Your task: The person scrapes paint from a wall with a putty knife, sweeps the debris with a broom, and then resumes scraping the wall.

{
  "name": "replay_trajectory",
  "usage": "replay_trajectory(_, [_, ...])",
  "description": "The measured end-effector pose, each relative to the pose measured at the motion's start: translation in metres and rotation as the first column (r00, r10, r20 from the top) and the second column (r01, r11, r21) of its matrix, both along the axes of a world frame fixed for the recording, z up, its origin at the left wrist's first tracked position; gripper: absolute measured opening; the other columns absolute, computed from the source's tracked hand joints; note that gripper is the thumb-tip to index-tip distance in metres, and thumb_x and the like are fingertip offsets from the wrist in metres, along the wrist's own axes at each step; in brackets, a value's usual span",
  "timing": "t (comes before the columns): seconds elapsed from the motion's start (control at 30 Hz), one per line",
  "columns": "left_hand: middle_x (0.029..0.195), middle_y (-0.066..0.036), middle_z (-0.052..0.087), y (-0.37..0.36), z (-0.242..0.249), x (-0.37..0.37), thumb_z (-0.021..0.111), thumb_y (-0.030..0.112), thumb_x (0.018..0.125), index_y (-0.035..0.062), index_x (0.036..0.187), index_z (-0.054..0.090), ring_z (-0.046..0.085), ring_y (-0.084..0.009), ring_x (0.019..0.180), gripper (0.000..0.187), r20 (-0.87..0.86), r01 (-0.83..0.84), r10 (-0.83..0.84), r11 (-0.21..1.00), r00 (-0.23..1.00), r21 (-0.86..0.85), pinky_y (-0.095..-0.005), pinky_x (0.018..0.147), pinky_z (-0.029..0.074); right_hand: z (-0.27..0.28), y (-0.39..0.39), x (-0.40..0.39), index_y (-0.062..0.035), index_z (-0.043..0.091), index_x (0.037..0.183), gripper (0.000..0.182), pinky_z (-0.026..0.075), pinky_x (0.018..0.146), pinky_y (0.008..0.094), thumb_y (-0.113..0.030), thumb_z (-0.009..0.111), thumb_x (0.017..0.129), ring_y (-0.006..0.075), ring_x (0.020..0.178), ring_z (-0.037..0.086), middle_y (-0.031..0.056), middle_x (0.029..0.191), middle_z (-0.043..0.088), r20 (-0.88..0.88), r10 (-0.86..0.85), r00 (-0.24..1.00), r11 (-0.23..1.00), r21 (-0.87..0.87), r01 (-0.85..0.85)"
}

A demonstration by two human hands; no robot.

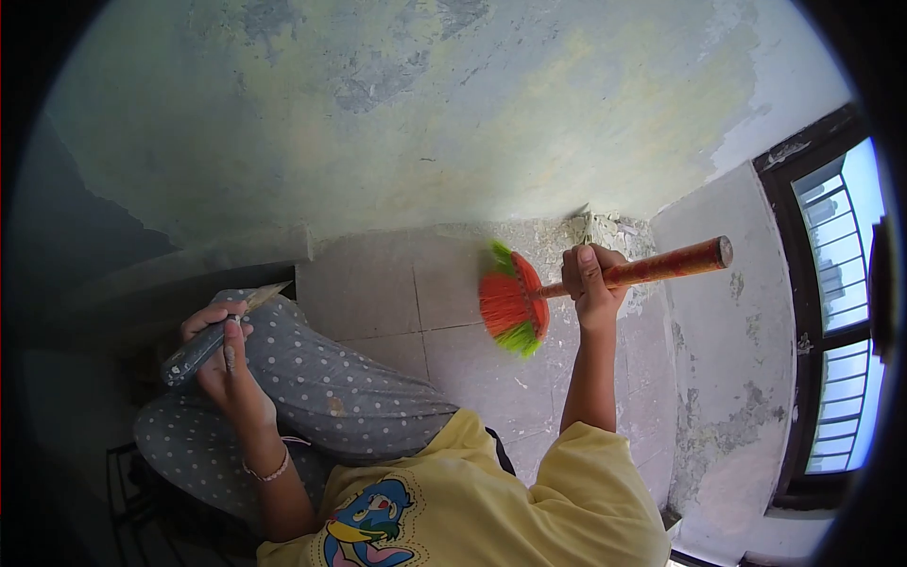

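My left hand is closed around the dark handle of a scraper, held over my bent knee. Its worn, pale blade points up and to the right, and whitish dust marks the fingers. On the other side, my right hand grips a short-handled broom near where the handle meets the head. The broom has orange-red and bright green bristles, turned left above the tiled floor. Its orange handle, worn at the end, sticks out to the right past my fist.
A wall with patchy, peeling paint rises in front. Pale debris lies along the wall's foot and in the corner, with flecks on the tiles. At right is a barred window in a dark frame. A dark metal rack stands lower left.
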State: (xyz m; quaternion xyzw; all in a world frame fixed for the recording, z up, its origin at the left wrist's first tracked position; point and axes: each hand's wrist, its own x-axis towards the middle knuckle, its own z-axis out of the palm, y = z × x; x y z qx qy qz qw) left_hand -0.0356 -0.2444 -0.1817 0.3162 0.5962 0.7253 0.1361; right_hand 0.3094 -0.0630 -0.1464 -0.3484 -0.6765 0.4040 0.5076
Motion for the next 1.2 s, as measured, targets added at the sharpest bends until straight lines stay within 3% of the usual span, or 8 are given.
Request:
replay_trajectory(0.2, [0.107,-0.008,0.061,-0.001,0.006,0.006,0.058,0.015,0.094,0.0057,0.107,0.053,0.055,-0.0144,0.099,0.017,0.009,0.090,-0.090,0.996,0.996,-0.019,-0.0275,0.083,0.042,0.048,-0.033,-0.003,-0.0063,0.035,0.052,0.058,0.024,0.034,0.0246,-0.038,0.061,0.093,0.0087,0.037,0.033,-0.0001,0.045,0.038,-0.062,0.136,0.989,0.975,0.185,-0.123])
replay_trajectory(0.27, [0.106,-0.010,0.061,0.000,0.007,0.009,0.057,0.012,0.094,0.0045,0.106,0.051,0.055,-0.0166,0.100,0.015,-0.022,0.107,-0.108,0.994,0.994,-0.039,-0.0273,0.081,0.044,0.055,-0.049,-0.013,-0.0091,0.033,0.052,0.058,0.027,0.034,0.0240,-0.039,0.061,0.093,0.0092,0.036,0.034,0.0010,0.043,0.038,-0.238,0.298,0.925,0.946,0.204,-0.252])
replay_trajectory(0.47, [0.107,-0.010,0.060,0.006,0.004,0.014,0.056,0.010,0.094,0.0043,0.105,0.051,0.054,-0.0156,0.100,0.013,-0.012,0.133,-0.134,0.989,0.991,-0.058,-0.0277,0.083,0.043,0.008,-0.029,-0.010,-0.0108,0.035,0.057,0.053,0.028,0.035,0.0229,-0.041,0.055,0.096,0.0088,0.038,0.031,-0.0008,0.046,0.035,-0.559,0.360,0.747,0.890,-0.034,-0.454])
replay_trajectory(0.57, [0.105,-0.010,0.059,0.004,0.003,0.012,0.055,0.009,0.094,0.0041,0.103,0.050,0.055,-0.0157,0.099,0.011,-0.020,0.167,-0.169,0.982,0.985,-0.085,-0.0279,0.083,0.043,-0.019,-0.018,0.003,-0.0120,0.033,0.058,0.051,0.022,0.034,0.0235,-0.038,0.053,0.097,0.0087,0.038,0.027,-0.0016,0.045,0.029,-0.364,0.089,0.927,0.936,-0.289,-0.203])
replay_trajectory(0.67, [0.104,-0.010,0.059,0.004,0.001,0.011,0.055,0.008,0.094,0.0039,0.103,0.050,0.055,-0.0159,0.098,0.010,-0.009,0.163,-0.164,0.982,0.986,-0.098,-0.0279,0.083,0.044,-0.038,-0.005,0.036,-0.0111,0.034,0.055,0.053,0.023,0.035,0.0253,-0.037,0.053,0.097,0.0096,0.037,0.029,-0.0011,0.045,0.031,-0.309,0.018,0.951,0.951,-0.289,-0.112])
replay_trajectory(0.9, [0.102,-0.010,0.059,0.004,0.002,0.018,0.054,0.003,0.093,0.0038,0.102,0.050,0.055,-0.0156,0.096,0.009,0.008,0.193,-0.193,0.979,0.981,-0.065,-0.0282,0.082,0.045,-0.011,0.008,0.089,-0.0113,0.034,0.056,0.051,0.020,0.037,0.0262,-0.033,0.056,0.096,0.0089,0.037,0.027,-0.0020,0.045,0.032,-0.113,-0.102,0.988,0.985,-0.154,0.084])
replay_trajectory(1.0, [0.102,-0.009,0.059,0.003,0.000,0.017,0.054,0.002,0.093,0.0039,0.102,0.050,0.056,-0.0155,0.097,0.010,-0.004,0.220,-0.221,0.974,0.975,-0.055,-0.0279,0.083,0.045,0.003,0.017,0.107,-0.0113,0.036,0.057,0.048,0.020,0.038,0.0262,-0.029,0.058,0.095,0.0081,0.038,0.028,-0.0020,0.046,0.033,0.021,-0.256,0.966,0.964,-0.066,0.257])
replay_trajectory(1.2, [0.103,-0.009,0.059,0.004,0.005,0.004,0.054,0.000,0.092,0.0045,0.101,0.050,0.055,-0.0157,0.099,0.010,0.025,0.250,-0.249,0.966,0.968,-0.069,-0.0281,0.085,0.043,0.061,0.006,0.097,-0.0109,0.035,0.059,0.047,0.018,0.036,0.0248,-0.029,0.058,0.096,0.0070,0.039,0.026,-0.0029,0.048,0.031,-0.127,-0.147,0.981,0.987,0.044,0.154])
